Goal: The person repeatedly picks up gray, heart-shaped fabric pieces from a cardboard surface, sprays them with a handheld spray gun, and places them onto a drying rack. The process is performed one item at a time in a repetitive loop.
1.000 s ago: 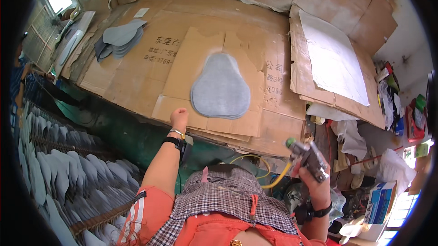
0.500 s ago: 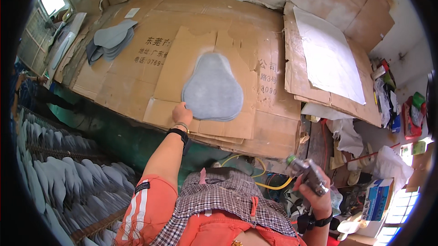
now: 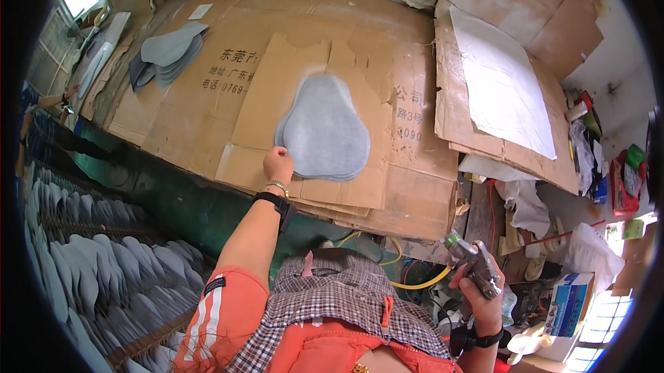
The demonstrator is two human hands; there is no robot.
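A stack of grey pear-shaped pads (image 3: 325, 127) lies on a cardboard sheet in front of me, their edges slightly staggered. My left hand (image 3: 279, 164) pinches at the stack's lower left edge, fingers closed; how many layers it grips is hidden. In my right hand (image 3: 479, 302), low and to the right, is a metal spray gun (image 3: 477, 269) with a green part at its front end. The gun is apart from the pads, off the table's near edge. A yellow hose (image 3: 422, 284) curves below it.
More grey pads (image 3: 169, 51) are piled at the table's far left. White paper (image 3: 501, 82) covers a raised cardboard panel on the right. Racks of hanging grey pieces (image 3: 117, 269) stand at lower left. Another person (image 3: 41, 127) is at the far left. A blue-and-white box (image 3: 567, 304) sits at lower right.
My left hand has moved slightly up along the stack's edge, and the top pad's left edge sits a little further right. The spray gun has shifted slightly right.
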